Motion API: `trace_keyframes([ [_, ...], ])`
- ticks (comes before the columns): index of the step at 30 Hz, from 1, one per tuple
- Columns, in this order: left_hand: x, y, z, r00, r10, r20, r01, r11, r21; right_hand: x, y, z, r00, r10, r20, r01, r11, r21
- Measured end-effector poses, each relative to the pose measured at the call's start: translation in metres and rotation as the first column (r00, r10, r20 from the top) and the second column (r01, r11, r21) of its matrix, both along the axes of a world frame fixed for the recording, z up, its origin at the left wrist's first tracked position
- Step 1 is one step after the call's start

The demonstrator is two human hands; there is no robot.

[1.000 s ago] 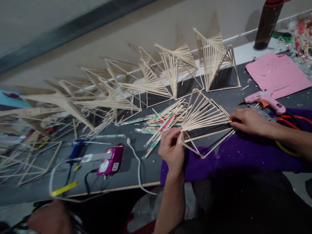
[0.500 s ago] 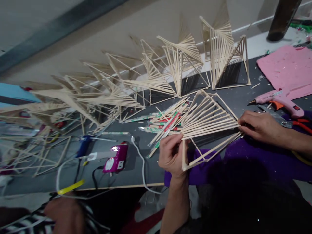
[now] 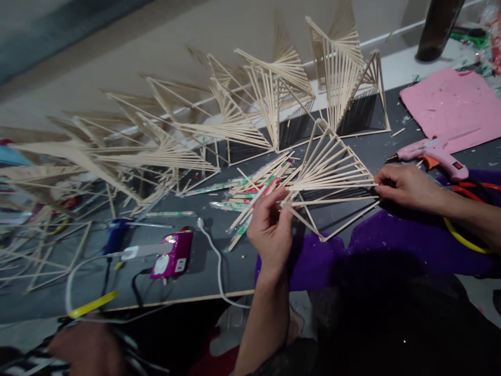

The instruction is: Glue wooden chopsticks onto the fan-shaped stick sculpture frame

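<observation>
Between my two hands is a frame of thin wooden sticks (image 3: 332, 167), with many sticks fanned side by side into a twisted surface. My left hand (image 3: 271, 224) pinches its left corner between thumb and fingers. At the opposite end, the fingertips of my right hand (image 3: 407, 185) close on the right corner. The frame is tilted above the dark table (image 3: 242, 261). Behind my left hand lies a pile of loose sticks (image 3: 258, 188), several in printed wrappers. A pink glue gun (image 3: 434, 151) rests beyond my right hand, and a purple cloth (image 3: 313, 261) lies under the frame.
Several finished-looking stick structures (image 3: 340, 78) stand along the wall. A pink sheet (image 3: 450, 109) and a dark bottle (image 3: 438, 31) are at the back right. A magenta power adapter (image 3: 174, 253) and white cable (image 3: 215, 266) lie left. Another person's hand (image 3: 86, 344) is at lower left.
The stick frame has turned in my hands, its lower corner swinging up and toward the right. Both hands keep their hold. The whole view has shifted slightly.
</observation>
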State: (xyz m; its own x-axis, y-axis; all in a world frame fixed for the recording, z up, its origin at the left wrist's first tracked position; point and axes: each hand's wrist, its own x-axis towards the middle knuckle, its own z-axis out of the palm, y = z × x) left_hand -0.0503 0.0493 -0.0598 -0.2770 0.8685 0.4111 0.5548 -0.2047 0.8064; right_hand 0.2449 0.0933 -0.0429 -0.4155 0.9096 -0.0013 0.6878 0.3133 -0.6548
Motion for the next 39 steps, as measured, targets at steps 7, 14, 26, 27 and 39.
trace_keyframes([
  [7,-0.022,-0.005,-0.009,0.980,-0.085,-0.179,0.055,0.985,-0.165,0.000,0.001,0.001,1.000,-0.007,0.010,0.007,1.000,0.003],
  [14,-0.016,-0.002,-0.018,0.786,-0.177,-0.592,0.032,0.968,-0.248,0.001,-0.001,0.002,1.000,-0.005,0.004,0.005,1.000,0.007],
  [26,-0.011,0.001,-0.016,0.632,-0.195,-0.750,-0.062,0.952,-0.300,0.002,-0.001,0.000,1.000,-0.004,-0.009,0.004,1.000,0.010],
  [27,-0.011,-0.003,-0.012,0.608,-0.203,-0.768,-0.075,0.948,-0.310,0.002,-0.001,0.000,1.000,-0.009,-0.008,0.009,1.000,0.008],
  [39,-0.125,-0.087,0.047,0.782,0.133,-0.609,-0.341,0.909,-0.240,-0.002,0.000,-0.001,0.995,0.085,0.047,-0.087,0.995,0.053],
])
